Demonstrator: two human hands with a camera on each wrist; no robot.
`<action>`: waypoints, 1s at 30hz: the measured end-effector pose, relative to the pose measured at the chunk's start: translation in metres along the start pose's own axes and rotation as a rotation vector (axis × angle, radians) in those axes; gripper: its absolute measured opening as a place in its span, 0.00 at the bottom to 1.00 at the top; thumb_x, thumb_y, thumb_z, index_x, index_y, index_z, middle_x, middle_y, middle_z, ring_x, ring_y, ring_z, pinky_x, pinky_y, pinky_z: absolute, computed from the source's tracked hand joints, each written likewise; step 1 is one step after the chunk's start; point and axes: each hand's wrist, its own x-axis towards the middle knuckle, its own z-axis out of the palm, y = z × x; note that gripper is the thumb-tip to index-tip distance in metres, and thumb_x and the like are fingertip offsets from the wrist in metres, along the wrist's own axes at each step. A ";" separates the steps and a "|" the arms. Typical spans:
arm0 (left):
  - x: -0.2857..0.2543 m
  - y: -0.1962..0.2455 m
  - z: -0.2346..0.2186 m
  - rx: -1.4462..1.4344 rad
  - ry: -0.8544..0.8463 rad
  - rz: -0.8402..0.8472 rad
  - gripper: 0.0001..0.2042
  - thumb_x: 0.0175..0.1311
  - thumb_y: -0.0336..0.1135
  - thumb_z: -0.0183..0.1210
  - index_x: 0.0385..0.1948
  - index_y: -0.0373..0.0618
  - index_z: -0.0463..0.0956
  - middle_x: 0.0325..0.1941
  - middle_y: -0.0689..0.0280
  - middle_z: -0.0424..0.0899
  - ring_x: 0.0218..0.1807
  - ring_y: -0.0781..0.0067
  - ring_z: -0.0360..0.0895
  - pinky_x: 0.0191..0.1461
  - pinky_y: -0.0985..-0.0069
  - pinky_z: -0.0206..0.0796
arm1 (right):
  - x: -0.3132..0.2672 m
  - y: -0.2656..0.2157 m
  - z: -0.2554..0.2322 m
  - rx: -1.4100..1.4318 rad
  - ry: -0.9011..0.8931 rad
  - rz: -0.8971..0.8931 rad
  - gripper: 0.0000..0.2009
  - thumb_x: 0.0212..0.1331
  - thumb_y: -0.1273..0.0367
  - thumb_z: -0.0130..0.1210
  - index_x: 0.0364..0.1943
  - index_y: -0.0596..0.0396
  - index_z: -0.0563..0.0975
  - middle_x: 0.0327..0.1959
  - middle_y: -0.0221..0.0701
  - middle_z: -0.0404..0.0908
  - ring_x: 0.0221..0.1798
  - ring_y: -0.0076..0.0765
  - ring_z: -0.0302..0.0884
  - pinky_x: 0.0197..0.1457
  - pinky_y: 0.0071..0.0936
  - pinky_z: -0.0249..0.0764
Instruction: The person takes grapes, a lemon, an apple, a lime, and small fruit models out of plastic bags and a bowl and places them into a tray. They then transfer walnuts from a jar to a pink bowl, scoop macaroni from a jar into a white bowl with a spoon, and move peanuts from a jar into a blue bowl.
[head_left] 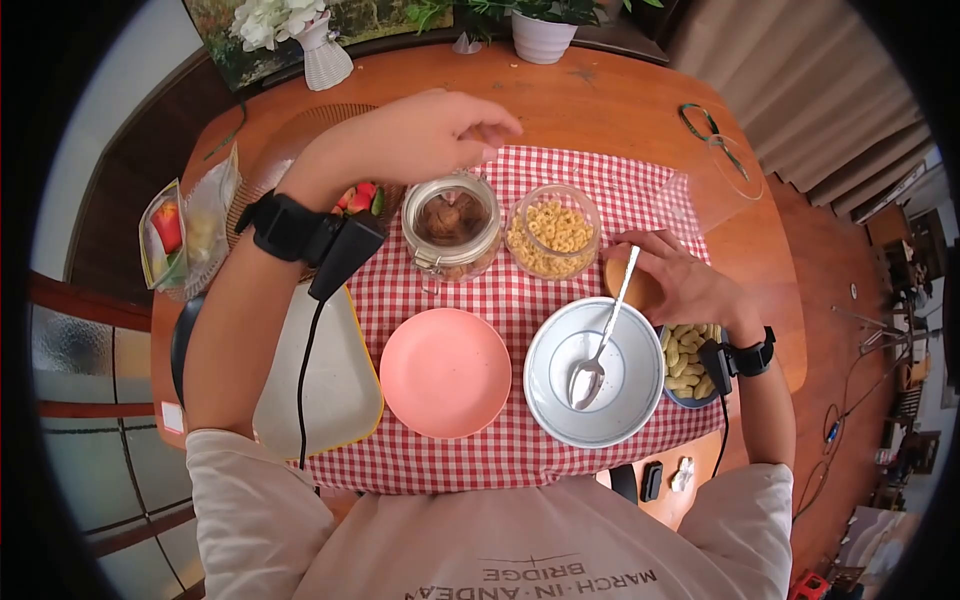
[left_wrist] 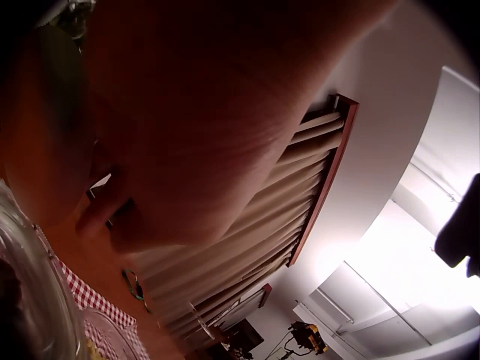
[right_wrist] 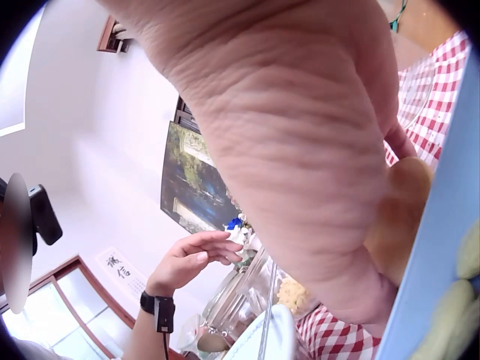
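Observation:
My left hand [head_left: 430, 130] hovers above the far side of a glass clip jar [head_left: 450, 225] of brown pieces, fingers loosely bent and holding nothing. The right wrist view also shows this left hand [right_wrist: 196, 259] raised. My right hand [head_left: 690, 285] grips a round tan object [head_left: 640, 288], its fingers over the far side, right of an uncovered clear tub of ring-shaped pieces [head_left: 552, 235]. In the right wrist view the tan object [right_wrist: 405, 210] is partly behind the hand. A silver spoon [head_left: 587, 378] leans in a white-blue bowl [head_left: 540, 400] nearby.
A pink plate [head_left: 445, 372] and a yellow-rimmed tray [head_left: 310, 385] lie left of the bowl. Peanuts fill a blue dish [head_left: 690, 365] beneath my right wrist. Bagged items [head_left: 170, 235] are at far left; a white vase [head_left: 325, 60] and potted plant [head_left: 543, 37] stand behind.

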 end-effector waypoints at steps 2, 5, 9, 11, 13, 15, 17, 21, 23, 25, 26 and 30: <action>-0.006 -0.001 -0.001 0.071 -0.051 -0.031 0.22 0.71 0.33 0.60 0.65 0.39 0.73 0.59 0.53 0.83 0.56 0.61 0.83 0.60 0.67 0.75 | -0.004 -0.002 0.003 -0.051 0.035 0.061 0.45 0.40 0.67 0.74 0.71 0.41 0.68 0.74 0.39 0.64 0.74 0.56 0.61 0.78 0.47 0.64; -0.020 0.002 0.006 0.052 -0.173 -0.098 0.25 0.67 0.38 0.63 0.65 0.38 0.73 0.65 0.49 0.79 0.65 0.56 0.78 0.68 0.63 0.70 | -0.014 0.003 0.001 -0.070 0.115 0.123 0.42 0.42 0.66 0.71 0.70 0.44 0.69 0.72 0.40 0.67 0.71 0.55 0.65 0.76 0.47 0.66; -0.031 0.006 0.023 0.167 -0.248 0.016 0.44 0.48 0.47 0.76 0.70 0.43 0.67 0.74 0.48 0.68 0.74 0.48 0.65 0.75 0.57 0.61 | -0.033 0.039 0.003 0.409 0.223 0.085 0.34 0.55 0.55 0.59 0.68 0.49 0.72 0.68 0.41 0.73 0.68 0.53 0.71 0.74 0.45 0.67; -0.034 0.015 0.036 0.242 -0.218 -0.080 0.50 0.42 0.46 0.79 0.73 0.51 0.64 0.74 0.51 0.65 0.75 0.46 0.63 0.75 0.55 0.61 | -0.043 0.052 0.003 0.559 0.203 0.049 0.39 0.60 0.40 0.50 0.70 0.52 0.72 0.71 0.40 0.72 0.74 0.49 0.67 0.76 0.43 0.63; -0.032 0.018 0.044 0.292 -0.202 -0.073 0.49 0.41 0.45 0.79 0.72 0.52 0.65 0.72 0.53 0.66 0.73 0.46 0.64 0.73 0.55 0.62 | -0.044 0.056 0.007 0.710 0.272 0.034 0.48 0.59 0.28 0.41 0.72 0.50 0.69 0.75 0.39 0.68 0.79 0.46 0.60 0.79 0.44 0.57; -0.031 0.018 0.050 0.395 -0.161 -0.087 0.47 0.38 0.43 0.79 0.69 0.53 0.68 0.69 0.57 0.67 0.69 0.47 0.67 0.70 0.55 0.65 | -0.044 0.053 0.005 0.785 0.248 0.063 0.53 0.55 0.23 0.40 0.75 0.49 0.67 0.79 0.39 0.62 0.81 0.46 0.55 0.82 0.46 0.51; -0.031 0.017 0.052 0.399 -0.124 -0.064 0.46 0.36 0.44 0.80 0.66 0.52 0.70 0.67 0.58 0.68 0.67 0.49 0.69 0.68 0.55 0.65 | -0.036 0.044 0.003 0.847 0.289 0.041 0.54 0.55 0.22 0.37 0.75 0.49 0.66 0.80 0.38 0.60 0.82 0.46 0.54 0.82 0.46 0.51; -0.027 0.018 0.049 0.331 -0.140 -0.098 0.46 0.38 0.53 0.79 0.66 0.52 0.70 0.64 0.57 0.70 0.66 0.48 0.69 0.67 0.58 0.65 | -0.015 0.027 -0.012 0.871 0.331 -0.074 0.47 0.58 0.33 0.51 0.76 0.48 0.64 0.79 0.38 0.62 0.80 0.46 0.57 0.82 0.45 0.52; -0.021 0.022 0.049 0.307 -0.157 -0.155 0.47 0.39 0.56 0.79 0.66 0.52 0.70 0.63 0.57 0.70 0.65 0.48 0.70 0.66 0.58 0.65 | 0.003 -0.007 -0.031 0.561 0.372 -0.100 0.43 0.52 0.51 0.63 0.75 0.46 0.65 0.75 0.41 0.67 0.77 0.49 0.61 0.79 0.45 0.59; -0.017 0.025 0.049 0.354 -0.161 -0.178 0.47 0.40 0.60 0.77 0.66 0.48 0.70 0.60 0.56 0.71 0.64 0.47 0.70 0.66 0.58 0.65 | 0.025 -0.035 -0.039 0.155 0.463 -0.153 0.43 0.43 0.62 0.66 0.72 0.45 0.67 0.69 0.43 0.70 0.71 0.53 0.66 0.74 0.46 0.67; -0.016 0.022 0.051 0.355 -0.162 -0.177 0.47 0.40 0.60 0.77 0.66 0.48 0.70 0.60 0.56 0.71 0.64 0.47 0.70 0.66 0.58 0.65 | 0.036 -0.048 -0.040 0.041 0.448 -0.185 0.44 0.41 0.65 0.68 0.72 0.46 0.68 0.69 0.44 0.69 0.70 0.54 0.66 0.73 0.46 0.68; -0.018 0.015 0.059 0.451 -0.089 -0.147 0.48 0.41 0.58 0.77 0.65 0.40 0.69 0.59 0.54 0.72 0.65 0.48 0.70 0.66 0.59 0.65 | 0.074 -0.055 -0.030 -0.073 0.412 -0.256 0.40 0.44 0.62 0.68 0.69 0.45 0.71 0.65 0.45 0.71 0.67 0.59 0.67 0.70 0.48 0.70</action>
